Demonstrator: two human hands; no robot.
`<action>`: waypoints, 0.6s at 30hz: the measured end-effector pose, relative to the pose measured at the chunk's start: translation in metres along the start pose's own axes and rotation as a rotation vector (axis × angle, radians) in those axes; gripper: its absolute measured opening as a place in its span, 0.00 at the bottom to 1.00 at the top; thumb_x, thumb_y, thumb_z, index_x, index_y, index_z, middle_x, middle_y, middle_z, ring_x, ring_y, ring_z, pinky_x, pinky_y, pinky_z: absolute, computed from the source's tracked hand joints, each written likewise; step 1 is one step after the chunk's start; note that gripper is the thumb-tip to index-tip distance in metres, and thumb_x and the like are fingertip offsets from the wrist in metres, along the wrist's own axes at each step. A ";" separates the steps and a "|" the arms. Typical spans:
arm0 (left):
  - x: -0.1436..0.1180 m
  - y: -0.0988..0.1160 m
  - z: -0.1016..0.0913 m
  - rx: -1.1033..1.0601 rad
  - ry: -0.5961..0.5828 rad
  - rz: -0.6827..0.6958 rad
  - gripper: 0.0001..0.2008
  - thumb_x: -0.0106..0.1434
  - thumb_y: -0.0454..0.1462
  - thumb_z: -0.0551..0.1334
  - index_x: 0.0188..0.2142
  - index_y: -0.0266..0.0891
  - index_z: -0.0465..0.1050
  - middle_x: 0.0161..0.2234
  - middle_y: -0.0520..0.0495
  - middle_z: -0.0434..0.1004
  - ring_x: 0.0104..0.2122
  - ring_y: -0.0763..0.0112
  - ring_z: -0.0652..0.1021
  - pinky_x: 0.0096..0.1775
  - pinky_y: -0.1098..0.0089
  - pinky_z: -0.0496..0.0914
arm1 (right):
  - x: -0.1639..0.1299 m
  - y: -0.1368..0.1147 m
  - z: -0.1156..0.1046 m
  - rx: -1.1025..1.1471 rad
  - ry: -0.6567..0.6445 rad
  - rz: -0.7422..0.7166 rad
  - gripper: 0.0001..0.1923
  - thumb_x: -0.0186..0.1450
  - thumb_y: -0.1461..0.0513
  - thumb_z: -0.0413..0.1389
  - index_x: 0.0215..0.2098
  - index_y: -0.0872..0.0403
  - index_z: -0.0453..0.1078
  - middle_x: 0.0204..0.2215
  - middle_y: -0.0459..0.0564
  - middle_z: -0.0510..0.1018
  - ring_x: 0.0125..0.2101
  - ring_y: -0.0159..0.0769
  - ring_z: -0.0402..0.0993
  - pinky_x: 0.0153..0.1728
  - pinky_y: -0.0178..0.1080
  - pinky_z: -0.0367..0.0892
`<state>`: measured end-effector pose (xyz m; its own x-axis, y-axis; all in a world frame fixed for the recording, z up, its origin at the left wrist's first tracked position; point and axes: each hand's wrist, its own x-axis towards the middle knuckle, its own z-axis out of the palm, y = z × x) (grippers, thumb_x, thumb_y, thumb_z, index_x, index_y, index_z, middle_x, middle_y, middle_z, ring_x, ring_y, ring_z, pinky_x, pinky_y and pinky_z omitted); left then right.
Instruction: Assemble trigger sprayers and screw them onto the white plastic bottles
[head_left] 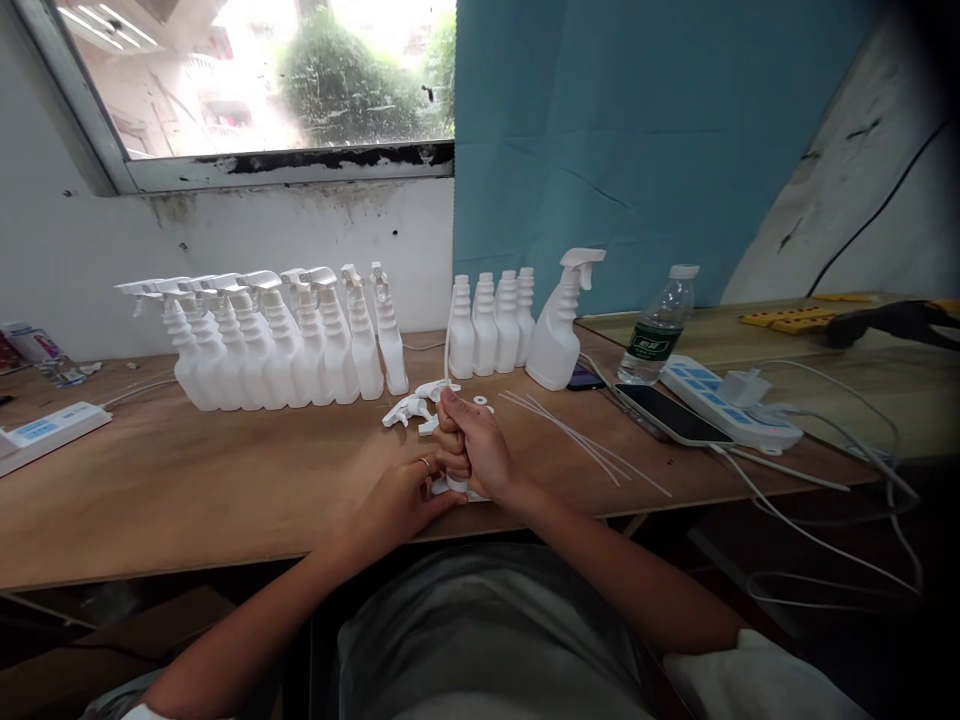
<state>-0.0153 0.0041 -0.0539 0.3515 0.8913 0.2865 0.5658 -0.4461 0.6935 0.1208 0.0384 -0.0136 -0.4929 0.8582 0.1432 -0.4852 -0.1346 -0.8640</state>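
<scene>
Right hand (pixel 480 445) clamped round an upright white dip tube (pixel 448 350) pointing to twelve o'clock; left hand (pixel 405 497), fingers closed about a white sprayer head (pixel 456 484), sits at seven o'clock, the head directly below the fist.

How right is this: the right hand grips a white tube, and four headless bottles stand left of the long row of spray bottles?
Not quite: the head view shows four headless bottles right of that long row, not left. The right hand grips a white tube.
</scene>
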 end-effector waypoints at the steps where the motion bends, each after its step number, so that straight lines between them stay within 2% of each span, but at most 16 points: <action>1: 0.000 0.000 0.000 -0.004 0.002 -0.001 0.10 0.58 0.42 0.66 0.32 0.37 0.72 0.22 0.55 0.67 0.21 0.76 0.65 0.24 0.75 0.59 | 0.000 0.000 0.000 -0.003 0.008 0.002 0.29 0.56 0.44 0.61 0.22 0.53 0.49 0.12 0.34 0.47 0.11 0.19 0.35 0.08 0.24 0.35; 7: 0.001 -0.002 0.000 -0.021 -0.013 -0.007 0.11 0.58 0.42 0.67 0.35 0.37 0.74 0.24 0.54 0.69 0.23 0.75 0.67 0.26 0.75 0.60 | 0.000 0.003 -0.003 -0.011 0.015 0.013 0.29 0.58 0.44 0.60 0.22 0.53 0.49 0.12 0.34 0.47 0.11 0.19 0.35 0.08 0.24 0.34; 11: 0.000 -0.004 0.001 -0.017 0.003 0.065 0.09 0.58 0.41 0.67 0.37 0.38 0.76 0.26 0.52 0.71 0.26 0.73 0.69 0.29 0.74 0.64 | 0.001 0.008 -0.003 -0.070 -0.044 -0.029 0.28 0.59 0.44 0.59 0.22 0.53 0.51 0.11 0.34 0.47 0.10 0.18 0.36 0.09 0.25 0.34; 14: -0.001 -0.006 0.001 -0.012 0.014 0.040 0.10 0.58 0.42 0.66 0.35 0.38 0.75 0.27 0.51 0.71 0.27 0.72 0.71 0.30 0.73 0.64 | 0.003 0.008 -0.002 -0.122 -0.101 -0.021 0.28 0.61 0.43 0.56 0.22 0.53 0.49 0.13 0.35 0.47 0.11 0.19 0.38 0.09 0.26 0.36; 16: -0.001 -0.005 0.000 -0.005 -0.001 -0.021 0.13 0.58 0.44 0.66 0.35 0.37 0.73 0.27 0.51 0.72 0.25 0.72 0.71 0.28 0.73 0.64 | 0.000 0.003 -0.003 -0.189 -0.151 -0.032 0.26 0.64 0.44 0.54 0.24 0.54 0.51 0.16 0.36 0.49 0.13 0.20 0.43 0.11 0.26 0.42; 18: 0.000 -0.003 -0.002 -0.019 -0.026 -0.068 0.15 0.58 0.46 0.66 0.37 0.37 0.72 0.27 0.52 0.72 0.24 0.73 0.70 0.27 0.73 0.63 | -0.008 -0.008 -0.007 -0.367 -0.168 -0.149 0.19 0.65 0.47 0.54 0.31 0.54 0.59 0.22 0.40 0.60 0.18 0.23 0.57 0.18 0.28 0.58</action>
<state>-0.0185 0.0051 -0.0545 0.3322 0.9168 0.2215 0.5746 -0.3829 0.7233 0.1339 0.0363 -0.0116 -0.5626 0.7580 0.3299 -0.2859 0.1960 -0.9380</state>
